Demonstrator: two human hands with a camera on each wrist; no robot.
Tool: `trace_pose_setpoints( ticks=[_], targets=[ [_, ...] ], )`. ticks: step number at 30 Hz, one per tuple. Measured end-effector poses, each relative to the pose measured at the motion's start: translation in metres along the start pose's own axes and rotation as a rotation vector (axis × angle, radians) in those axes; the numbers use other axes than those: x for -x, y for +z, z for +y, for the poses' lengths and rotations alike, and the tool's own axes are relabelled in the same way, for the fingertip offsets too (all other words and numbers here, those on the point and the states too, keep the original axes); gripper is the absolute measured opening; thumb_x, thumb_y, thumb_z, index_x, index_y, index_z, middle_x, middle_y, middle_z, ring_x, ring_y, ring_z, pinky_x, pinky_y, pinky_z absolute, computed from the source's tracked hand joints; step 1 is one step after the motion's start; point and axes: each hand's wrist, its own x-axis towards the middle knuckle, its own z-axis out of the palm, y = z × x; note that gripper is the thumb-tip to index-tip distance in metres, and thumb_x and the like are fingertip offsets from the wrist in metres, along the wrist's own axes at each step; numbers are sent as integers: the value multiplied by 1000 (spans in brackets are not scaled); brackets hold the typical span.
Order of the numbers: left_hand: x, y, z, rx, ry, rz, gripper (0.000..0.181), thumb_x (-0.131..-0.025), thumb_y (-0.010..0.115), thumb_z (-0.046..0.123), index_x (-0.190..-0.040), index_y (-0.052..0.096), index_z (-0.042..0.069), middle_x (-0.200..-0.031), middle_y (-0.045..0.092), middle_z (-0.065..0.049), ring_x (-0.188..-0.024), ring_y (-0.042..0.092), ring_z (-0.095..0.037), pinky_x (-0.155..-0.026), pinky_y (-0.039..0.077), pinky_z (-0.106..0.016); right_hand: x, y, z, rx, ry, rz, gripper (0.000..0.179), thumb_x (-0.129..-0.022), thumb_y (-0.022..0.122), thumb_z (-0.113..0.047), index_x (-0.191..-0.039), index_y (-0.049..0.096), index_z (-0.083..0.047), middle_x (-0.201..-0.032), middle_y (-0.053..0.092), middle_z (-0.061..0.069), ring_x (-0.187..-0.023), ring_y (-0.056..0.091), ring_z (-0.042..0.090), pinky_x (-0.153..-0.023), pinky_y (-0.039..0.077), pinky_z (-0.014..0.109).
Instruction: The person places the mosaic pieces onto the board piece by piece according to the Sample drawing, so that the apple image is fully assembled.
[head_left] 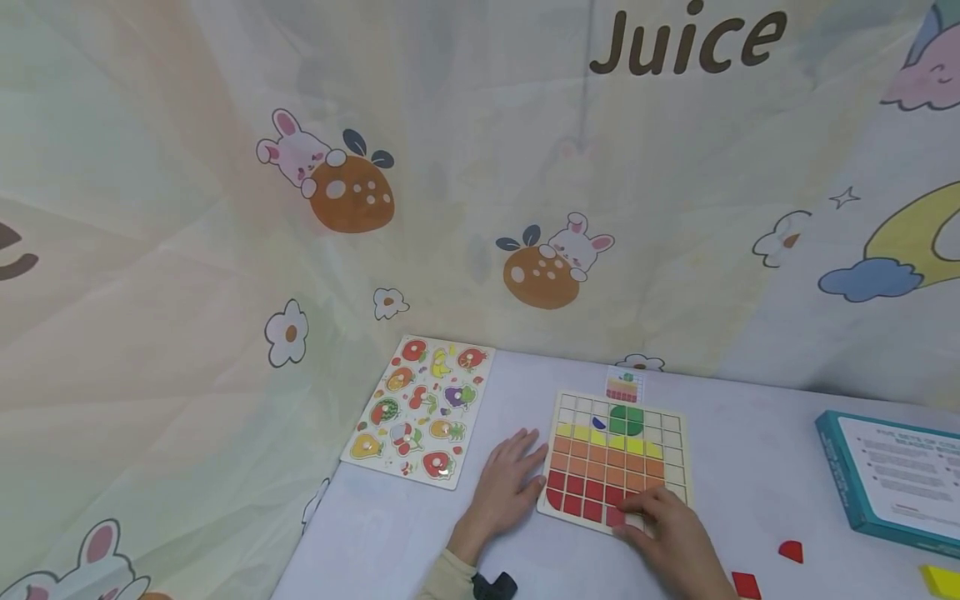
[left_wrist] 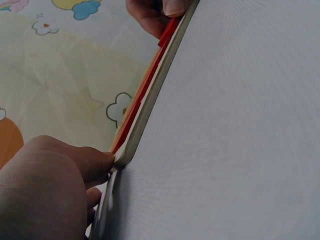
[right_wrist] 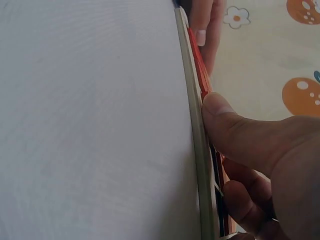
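Observation:
The gridded puzzle board (head_left: 680, 467) lies on the table, with red, orange and yellow rows of tiles, a green round shape and a small blue piece. My right hand (head_left: 667, 533) pinches a red square tile (left_wrist: 168, 33) at the board's near edge; that tile looks tilted in the left wrist view. On the board's left side, my left hand (head_left: 504, 487) rests with fingers extended, its thumb touching the near corner. A small picture card (head_left: 624, 387) sits just behind the board.
A fruit puzzle board (head_left: 459, 392) lies at the left. At the right are a teal box (head_left: 840, 479), a red quarter-round piece (head_left: 791, 551), a loose red square (head_left: 746, 585) and a yellow piece (head_left: 941, 581). A printed curtain (head_left: 465, 275) hangs behind the table.

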Motion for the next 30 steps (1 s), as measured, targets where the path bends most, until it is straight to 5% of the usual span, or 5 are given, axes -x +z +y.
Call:
trace_pose_setpoints(
  ticks=[23,30],
  targets=[
    [0,-2,2,-11,7,5,50,-104,61,31,-151,60,17,-165,49,-5,-156,42,-28,-126,39,-51,3,3,-3,-22,-34,27,25,-83,91,-21,-106,83,-23,-97,62,-9,-92,54,11,-73,53,17],
    [-1,0,1,-12,-4,-9,50,-104,60,32,-152,59,18,-167,47,-3,-157,40,-26,-127,38,-50,2,1,1,5,-34,112,34,-84,92,-25,-116,82,-20,-99,68,-7,-93,57,12,-80,59,23]
  ],
)
